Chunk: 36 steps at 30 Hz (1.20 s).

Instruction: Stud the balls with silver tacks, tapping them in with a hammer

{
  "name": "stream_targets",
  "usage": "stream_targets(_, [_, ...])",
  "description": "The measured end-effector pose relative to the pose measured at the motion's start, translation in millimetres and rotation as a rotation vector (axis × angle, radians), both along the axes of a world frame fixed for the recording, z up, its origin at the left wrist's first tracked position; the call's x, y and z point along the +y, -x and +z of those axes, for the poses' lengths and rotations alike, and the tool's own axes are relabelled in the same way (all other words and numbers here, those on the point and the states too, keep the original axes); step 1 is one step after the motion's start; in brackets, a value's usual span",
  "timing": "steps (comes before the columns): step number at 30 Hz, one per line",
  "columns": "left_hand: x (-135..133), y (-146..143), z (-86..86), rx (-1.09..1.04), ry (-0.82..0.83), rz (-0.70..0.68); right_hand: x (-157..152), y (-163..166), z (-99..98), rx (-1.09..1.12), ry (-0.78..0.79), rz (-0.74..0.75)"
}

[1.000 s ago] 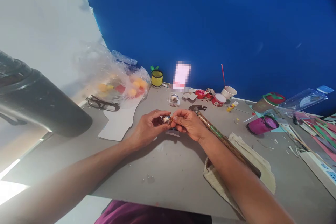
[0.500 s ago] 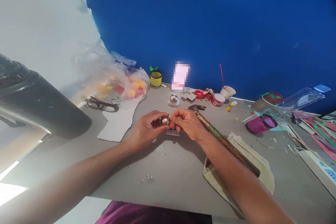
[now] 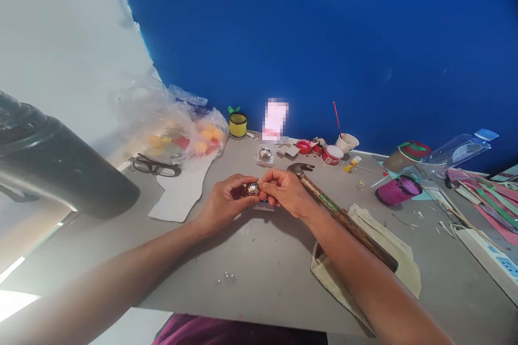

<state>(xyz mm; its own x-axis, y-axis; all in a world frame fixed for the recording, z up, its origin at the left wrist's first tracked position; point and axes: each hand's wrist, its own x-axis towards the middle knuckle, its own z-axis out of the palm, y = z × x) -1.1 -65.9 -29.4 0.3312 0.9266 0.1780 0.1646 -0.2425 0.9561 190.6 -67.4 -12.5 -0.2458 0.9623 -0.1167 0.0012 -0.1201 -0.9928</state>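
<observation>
Over the middle of the grey table (image 3: 259, 275), my left hand (image 3: 226, 202) and my right hand (image 3: 286, 191) meet with fingers pinched on a small shiny silver ball (image 3: 253, 189). A small white card lies under the hands, mostly hidden. A second shiny ball (image 3: 265, 153) rests on a little white base farther back. A hammer (image 3: 335, 213) with a wooden handle lies just right of my right hand, its head near my knuckles.
A clear plastic bag (image 3: 178, 129) of coloured items, black glasses (image 3: 156, 166) and white paper (image 3: 180, 194) lie left. A dark cylinder (image 3: 60, 167) looms at left. Cups, a glue stick (image 3: 350, 164), a magenta cup (image 3: 399, 191), coloured paper strips and a cloth (image 3: 388, 250) fill the right.
Both hands stay pinched on the ball with only slight finger shifts. The view has drifted a little, so everything sits slightly left and lower.
</observation>
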Motion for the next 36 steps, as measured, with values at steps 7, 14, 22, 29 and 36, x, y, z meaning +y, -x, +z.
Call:
stream_targets(7, [3,-2,3.9,-0.090,0.189,-0.055,4,-14,0.0,-0.025,-0.040,0.044])
stream_targets(14, [10,-1,2.9,-0.100,0.271,-0.048,14,-44,12.7,-0.048,-0.018,-0.220])
stream_targets(22, [8,-3,6.1,-0.133,0.325,-0.025,16,-38,-0.2,0.078,0.081,-0.060])
stream_targets(29, [8,-2,7.8,-0.143,0.302,-0.017,12,-39,3.4,0.129,0.072,-0.003])
stream_targets(36, [7,-1,3.8,-0.127,0.222,-0.049,5,-23,1.2,0.165,0.071,0.128])
